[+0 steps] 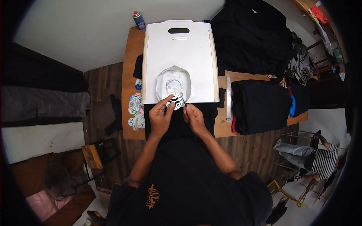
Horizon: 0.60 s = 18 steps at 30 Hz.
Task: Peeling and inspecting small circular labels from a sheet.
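At left hand (160,117); black-and-white disc (176,102)

A round white piece (176,102) with bold black curved markings is pinched at its left side by the left hand (160,116), its patterned face up, while a slim dark tool (184,101) (its kind too small to tell) slants up-left from the right hand's (195,118) pinch, just beside the piece's right edge.

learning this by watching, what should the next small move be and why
Probably ease the slim dark tool slightly along the right edge of the round patterned piece: the left hand steadies the piece with its fingers, and the right hand holds the tool with its tip at or very near that edge.
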Available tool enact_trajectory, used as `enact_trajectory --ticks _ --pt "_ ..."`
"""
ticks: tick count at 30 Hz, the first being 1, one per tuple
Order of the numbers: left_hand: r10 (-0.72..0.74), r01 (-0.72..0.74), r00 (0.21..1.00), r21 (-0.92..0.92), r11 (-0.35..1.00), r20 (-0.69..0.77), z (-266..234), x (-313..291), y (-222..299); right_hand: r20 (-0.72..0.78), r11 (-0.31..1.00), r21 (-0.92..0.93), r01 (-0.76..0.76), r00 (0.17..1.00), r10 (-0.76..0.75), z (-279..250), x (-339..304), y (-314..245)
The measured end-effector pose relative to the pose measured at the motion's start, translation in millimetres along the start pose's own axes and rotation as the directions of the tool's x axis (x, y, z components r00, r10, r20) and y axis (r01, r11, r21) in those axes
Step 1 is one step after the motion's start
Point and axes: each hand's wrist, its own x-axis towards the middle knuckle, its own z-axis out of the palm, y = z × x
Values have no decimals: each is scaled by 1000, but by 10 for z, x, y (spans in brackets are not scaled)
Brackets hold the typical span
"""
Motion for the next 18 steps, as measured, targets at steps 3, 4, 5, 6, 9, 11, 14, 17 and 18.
enact_trajectory --ticks 3,4,5,6,9,11,14,17,18 --pt "2 -2 1000 -11 1000 3 -3 0 -8 -12 1000 20 -13 1000 14 -6 -4 1" --pt "-2 2 1000 -24 1000 3 -1 0 -6 -17 999 33 -22 1000 22 -7 -4 2" --pt "-2 2 1000 -23 1000 4 -2 1 -8 -18 999 34 -22 1000 22 -4 -9 -3" --pt "3 -3 1000 -14 1000 3 -4 2 -10 -15 999 44 -24 1000 25 7 -14 -22" --pt "4 -4 1000 -14 1000 5 -14 4 -38 -4 998 61 -26 1000 27 4 -15 -13" --pt "0 0 1000 -23 1000 6 -14 4 -43 6 997 68 -26 1000 25 1 -15 -5" --pt "-15 15 1000 1 1000 1 -12 -3 -32 6 998 68 -14 1000 13 16 -14 -3" --pt "-30 30 1000 8 1000 -3 -14 -10 -25 16 997 71 -8 1000 6 19 -11 10" --pt "-30 30 1000 12 999 -3 -18 -12 -24 17 997 76 -7 1000 6 21 -12 11"
